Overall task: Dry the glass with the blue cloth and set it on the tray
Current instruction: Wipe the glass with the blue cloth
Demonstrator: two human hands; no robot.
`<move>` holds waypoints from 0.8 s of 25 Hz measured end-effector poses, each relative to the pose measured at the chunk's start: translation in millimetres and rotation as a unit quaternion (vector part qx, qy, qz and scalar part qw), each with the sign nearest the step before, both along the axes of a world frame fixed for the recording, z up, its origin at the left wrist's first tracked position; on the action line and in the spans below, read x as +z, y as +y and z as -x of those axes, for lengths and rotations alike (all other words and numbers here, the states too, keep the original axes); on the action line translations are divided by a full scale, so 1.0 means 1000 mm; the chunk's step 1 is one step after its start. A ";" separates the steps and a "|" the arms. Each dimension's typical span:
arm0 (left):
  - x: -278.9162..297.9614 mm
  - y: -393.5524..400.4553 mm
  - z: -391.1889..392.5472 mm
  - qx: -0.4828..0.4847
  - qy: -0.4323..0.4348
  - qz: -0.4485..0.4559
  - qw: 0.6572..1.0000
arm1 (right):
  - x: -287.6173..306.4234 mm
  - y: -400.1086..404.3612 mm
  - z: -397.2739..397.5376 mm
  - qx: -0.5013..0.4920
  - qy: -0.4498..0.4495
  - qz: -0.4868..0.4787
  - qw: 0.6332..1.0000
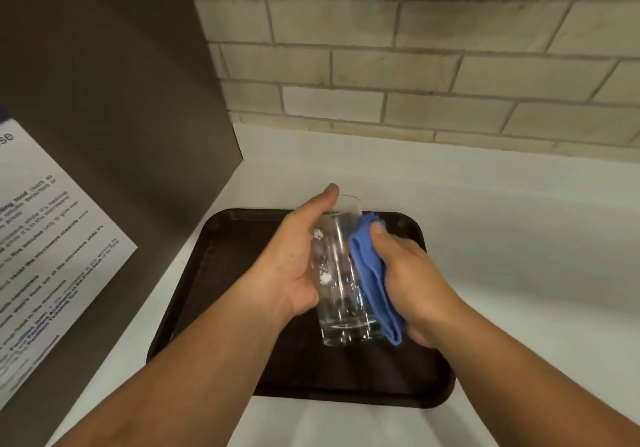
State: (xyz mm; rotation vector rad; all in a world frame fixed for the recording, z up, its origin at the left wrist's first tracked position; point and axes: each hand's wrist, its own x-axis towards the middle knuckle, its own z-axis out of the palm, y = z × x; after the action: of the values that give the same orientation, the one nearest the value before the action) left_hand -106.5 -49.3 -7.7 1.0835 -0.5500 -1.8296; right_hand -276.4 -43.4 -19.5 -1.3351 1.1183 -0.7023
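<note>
While my left hand (294,266) grips the glass (341,273), my right hand (412,280) presses the blue cloth (370,273) on — drying underway, tray (221,273) placement left.

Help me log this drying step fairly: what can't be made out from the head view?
- Whether the glass is dry: reflections hide any moisture.
- Its right side: covered by the blue cloth under the right hand.
- The left hand fingers: behind the glass.
- Whether the glass touches the tray: unclear from this angle.
- The paper notice: blurred, cut off at the left edge.
</note>
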 end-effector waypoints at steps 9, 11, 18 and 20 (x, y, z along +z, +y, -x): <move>0.002 0.005 0.007 0.001 0.006 0.010 1.000 | 0.010 -0.001 -0.018 -0.021 0.095 0.205 0.974; 0.006 0.005 0.004 0.004 0.011 0.014 1.000 | 0.008 -0.009 -0.012 -0.048 0.057 0.045 0.996; 0.001 0.003 0.004 0.033 -0.016 -0.004 0.999 | 0.001 0.018 -0.017 0.032 0.124 0.254 0.959; 0.002 0.007 0.012 0.007 -0.015 0.004 1.000 | 0.006 -0.006 -0.021 -0.049 0.120 0.216 0.968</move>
State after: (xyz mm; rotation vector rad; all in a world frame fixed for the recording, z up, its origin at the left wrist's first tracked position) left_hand -118.1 -42.6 -5.5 1.1077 -0.5664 -1.7997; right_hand -254.9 -49.6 -13.0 -1.7796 1.2757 -0.9102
